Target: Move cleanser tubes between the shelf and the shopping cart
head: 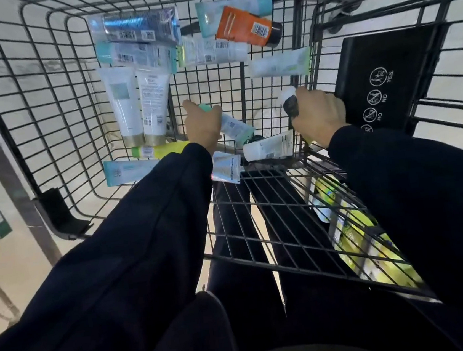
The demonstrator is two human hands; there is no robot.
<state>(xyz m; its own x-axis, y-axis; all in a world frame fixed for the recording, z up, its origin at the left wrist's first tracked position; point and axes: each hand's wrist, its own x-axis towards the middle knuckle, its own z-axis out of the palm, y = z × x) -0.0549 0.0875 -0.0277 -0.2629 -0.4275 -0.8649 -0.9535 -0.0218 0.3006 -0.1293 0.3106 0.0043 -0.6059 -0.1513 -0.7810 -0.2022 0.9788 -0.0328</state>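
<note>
The wire shopping cart (44, 115) holds roughly fourteen cleanser tubes (127, 106) on its floor, though blur makes the tally uncertain. One is orange (242, 27), two are white with gold caps. Two hands (202, 123) each grip one tube.

I see dim, flat light. The cart wires (41, 90) bend at the edges, and my dark sleeves (134, 244) look slightly blurred.

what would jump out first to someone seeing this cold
Two dark-sleeved arms reach into a black wire shopping cart: the left hand grips a white tube with a mint-green end, the right hand a dark-patterned tube with a white cap. An orange tube with a black cap lies at the far end.
</note>
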